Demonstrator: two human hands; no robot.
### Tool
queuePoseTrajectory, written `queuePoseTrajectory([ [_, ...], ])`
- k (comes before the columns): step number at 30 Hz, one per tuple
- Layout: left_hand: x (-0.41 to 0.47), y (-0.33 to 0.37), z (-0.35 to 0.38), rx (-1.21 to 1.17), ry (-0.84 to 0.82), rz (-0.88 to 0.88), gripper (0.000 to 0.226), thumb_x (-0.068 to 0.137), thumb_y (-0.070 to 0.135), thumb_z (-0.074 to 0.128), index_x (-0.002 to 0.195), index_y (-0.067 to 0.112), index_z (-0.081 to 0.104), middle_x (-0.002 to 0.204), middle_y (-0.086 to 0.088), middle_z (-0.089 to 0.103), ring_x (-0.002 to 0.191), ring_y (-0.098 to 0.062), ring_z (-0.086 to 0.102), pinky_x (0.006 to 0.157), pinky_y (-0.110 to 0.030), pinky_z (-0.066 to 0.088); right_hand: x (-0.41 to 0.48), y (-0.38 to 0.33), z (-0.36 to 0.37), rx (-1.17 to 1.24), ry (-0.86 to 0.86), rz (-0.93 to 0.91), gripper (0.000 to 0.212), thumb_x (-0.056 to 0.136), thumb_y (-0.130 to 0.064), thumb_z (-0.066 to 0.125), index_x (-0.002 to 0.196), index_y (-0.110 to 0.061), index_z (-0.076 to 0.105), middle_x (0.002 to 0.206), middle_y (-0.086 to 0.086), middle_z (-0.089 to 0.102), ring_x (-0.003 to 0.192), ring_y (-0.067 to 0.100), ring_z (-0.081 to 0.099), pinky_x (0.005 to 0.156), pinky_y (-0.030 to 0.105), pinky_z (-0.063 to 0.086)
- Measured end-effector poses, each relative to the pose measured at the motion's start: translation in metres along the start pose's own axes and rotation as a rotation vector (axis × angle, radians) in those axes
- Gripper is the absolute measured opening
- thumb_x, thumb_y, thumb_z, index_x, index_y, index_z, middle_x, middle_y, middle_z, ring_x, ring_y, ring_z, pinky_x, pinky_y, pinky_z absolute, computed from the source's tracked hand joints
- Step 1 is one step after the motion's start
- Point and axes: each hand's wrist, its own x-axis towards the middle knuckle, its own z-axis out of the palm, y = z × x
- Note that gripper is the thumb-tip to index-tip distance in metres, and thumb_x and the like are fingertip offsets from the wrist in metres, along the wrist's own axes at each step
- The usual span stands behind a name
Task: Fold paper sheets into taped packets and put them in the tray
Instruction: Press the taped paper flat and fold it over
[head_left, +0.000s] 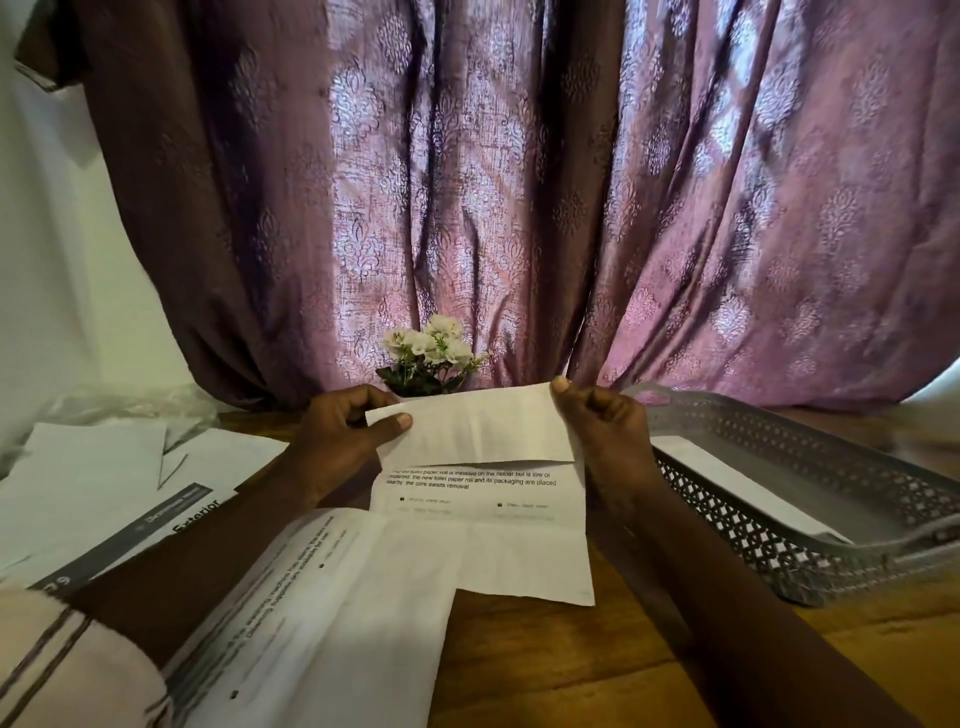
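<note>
Dim room, backlit through the patterned mauve fabric curtain (519, 182); wide-angle bending at the edges; near bottom-left papers blurred.

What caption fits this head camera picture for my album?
Left hand and right hand pinch the folded top of a printed sheet beside a gray tray.

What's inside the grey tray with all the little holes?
One white folded paper lies flat inside the tray. The tray's near wall hides the paper's lower edge, so I can't tell whether it is taped or whether anything else is tucked under it.
</note>
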Motion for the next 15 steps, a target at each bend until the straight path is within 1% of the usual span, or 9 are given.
queuePoseTrajectory([
  [1,-0.002,0.001,0.001,0.028,-0.021,0.004,0.007,0.088,0.007,0.076,0.094,0.007,0.072,0.069,0.007,0.075,0.064,-0.01,0.071,0.055,-0.019,0.054,-0.002,-0.001,0.001,0.0,-0.018,0.003,0.074,0.083,-0.047,0.085,0.099,0.02,0.057,0.106,0.045,0.064,0.089,0.05,0.067,0.089,0.076,0.049],
  [3,-0.004,0.001,0.002,0.06,-0.039,0.012,0.008,0.089,0.008,0.076,0.095,0.013,0.074,0.067,0.011,0.073,0.054,-0.002,0.065,0.053,-0.019,0.051,-0.006,-0.001,0.003,-0.002,-0.033,0.001,0.078,0.085,-0.053,0.081,0.102,0.019,0.056,0.106,0.044,0.065,0.095,0.054,0.069,0.088,0.075,0.05],
  [4,-0.003,0.0,0.001,0.062,-0.033,0.009,0.01,0.088,0.01,0.078,0.094,0.018,0.076,0.075,0.009,0.076,0.058,-0.004,0.067,0.057,-0.025,0.054,-0.007,-0.001,0.004,-0.027,-0.031,-0.005,0.07,0.087,-0.052,0.079,0.1,0.014,0.06,0.105,0.039,0.068,0.096,0.049,0.07,0.089,0.072,0.052],
  [6,-0.002,-0.001,0.0,0.063,-0.019,-0.007,0.013,0.087,0.014,0.079,0.095,0.024,0.077,0.089,0.001,0.08,0.075,-0.019,0.075,0.068,-0.041,0.061,-0.007,-0.003,0.005,-0.075,-0.028,-0.012,0.04,0.09,-0.042,0.079,0.1,-0.004,0.072,0.103,0.023,0.077,0.1,0.039,0.074,0.09,0.06,0.057],
  [7,-0.003,-0.002,0.0,0.071,-0.014,-0.011,0.013,0.087,0.016,0.079,0.096,0.024,0.077,0.092,-0.001,0.08,0.083,-0.024,0.077,0.074,-0.048,0.063,-0.007,-0.004,0.005,-0.069,-0.049,0.004,0.027,0.09,-0.034,0.081,0.103,-0.012,0.074,0.101,0.014,0.079,0.101,0.033,0.075,0.09,0.052,0.061],
  [8,-0.003,-0.004,0.001,0.083,0.002,-0.003,0.012,0.088,0.016,0.079,0.098,0.022,0.077,0.092,-0.002,0.08,0.086,-0.025,0.077,0.077,-0.05,0.063,-0.007,-0.004,0.005,-0.057,-0.078,0.029,0.023,0.088,-0.026,0.083,0.106,-0.014,0.074,0.1,0.009,0.08,0.099,0.031,0.076,0.087,0.047,0.061],
  [10,-0.005,-0.006,0.002,0.13,0.059,0.054,0.01,0.088,0.017,0.079,0.098,0.018,0.077,0.087,0.001,0.079,0.082,-0.016,0.076,0.076,-0.044,0.064,-0.004,0.001,0.003,-0.087,-0.112,0.053,0.02,0.087,-0.012,0.082,0.105,-0.011,0.075,0.103,0.012,0.08,0.097,0.031,0.076,0.087,0.049,0.06],
  [12,-0.008,-0.002,0.004,0.246,0.208,0.15,0.011,0.089,0.024,0.078,0.098,0.018,0.075,0.081,0.007,0.076,0.073,-0.008,0.072,0.068,-0.03,0.058,-0.001,0.008,0.002,-0.173,-0.079,0.021,0.015,0.09,-0.006,0.077,0.104,-0.01,0.076,0.106,0.013,0.08,0.099,0.031,0.076,0.091,0.054,0.06],
  [15,-0.01,0.008,0.008,0.323,0.378,0.295,0.016,0.093,0.03,0.073,0.102,0.017,0.07,0.085,0.006,0.071,0.074,-0.007,0.065,0.064,-0.021,0.05,0.0,0.015,0.001,-0.257,-0.094,-0.049,0.033,0.094,-0.014,0.076,0.125,-0.016,0.068,0.12,0.005,0.076,0.112,0.026,0.073,0.096,0.049,0.059],
])
